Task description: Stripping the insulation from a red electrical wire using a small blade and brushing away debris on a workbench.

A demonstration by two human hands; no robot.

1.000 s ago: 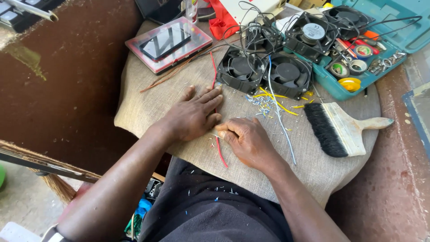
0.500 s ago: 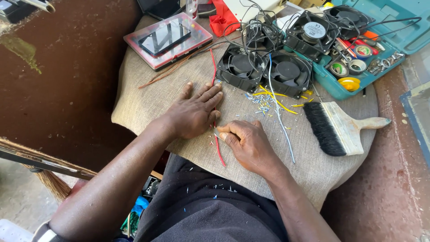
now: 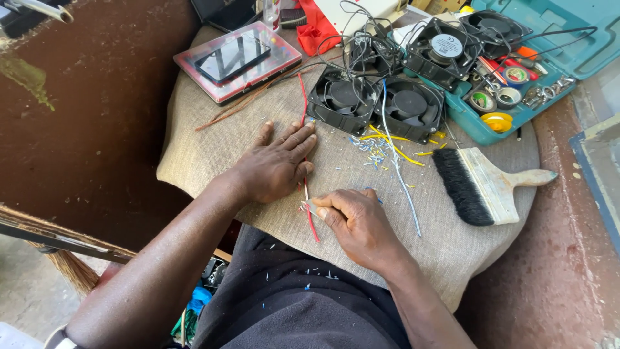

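The left hand [image 3: 274,165] lies flat with fingers spread on the burlap-covered table [image 3: 194,161], pressing down the red wire [image 3: 303,110] so it stays straight and still. Just near of it, the right hand [image 3: 358,223] pinches a small blade [image 3: 309,207] against that wire, fingers closed narrowly around it. Cut insulation scraps [image 3: 371,145] lie beyond, near two black fans [image 3: 374,103].

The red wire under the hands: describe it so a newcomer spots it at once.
Start at the burlap-covered table and find the left hand pressed flat on it. The red wire runs from the black fans down under that hand to the right hand. Unlike the short yellow offcuts and the pale blue wire, it is long and red.
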